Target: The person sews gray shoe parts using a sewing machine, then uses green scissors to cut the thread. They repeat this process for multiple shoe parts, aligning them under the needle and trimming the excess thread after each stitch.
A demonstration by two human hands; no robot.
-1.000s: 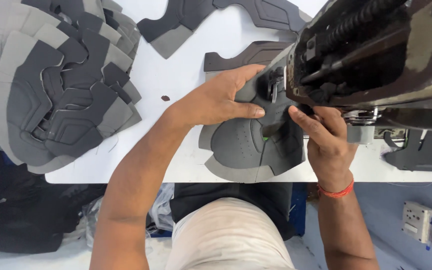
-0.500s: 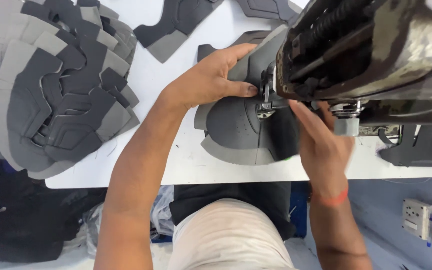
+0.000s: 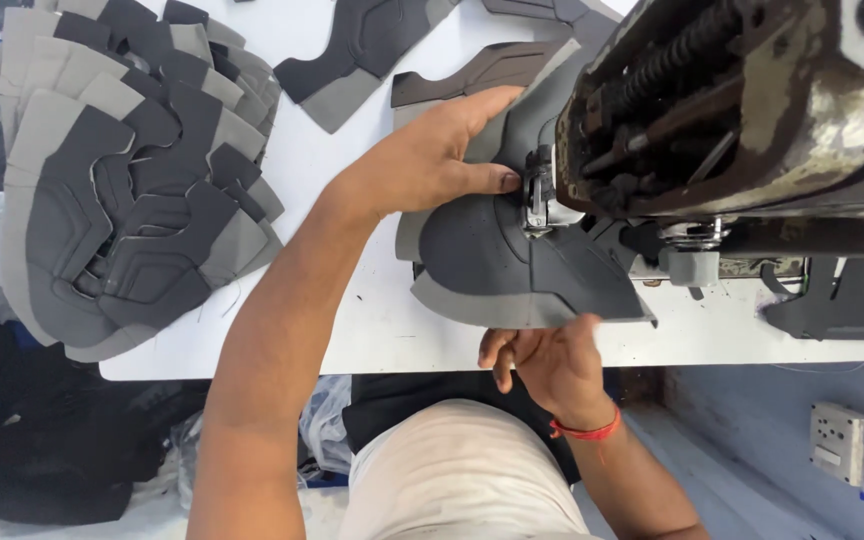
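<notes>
A dark grey shoe upper piece (image 3: 512, 265) with a lighter grey border lies on the white table (image 3: 352, 310) under the presser foot (image 3: 535, 205) of a worn sewing machine (image 3: 742, 110). My left hand (image 3: 442, 155) rests flat on the piece's far left part, fingertips beside the presser foot. My right hand (image 3: 542, 360) pinches the piece's near edge at the table's front, fingers curled under it. A red thread band circles my right wrist.
A fanned stack of similar grey pieces (image 3: 122, 190) covers the table's left side. More loose pieces (image 3: 362, 50) lie at the back, and one (image 3: 842, 300) sits right of the machine. Dark bags lie on the floor at the left. A white socket box (image 3: 837, 440) is at lower right.
The piece has turned under the presser foot. My right hand dropped from beside the needle to the piece's near edge. My left hand stayed pressed on the piece's far side.
</notes>
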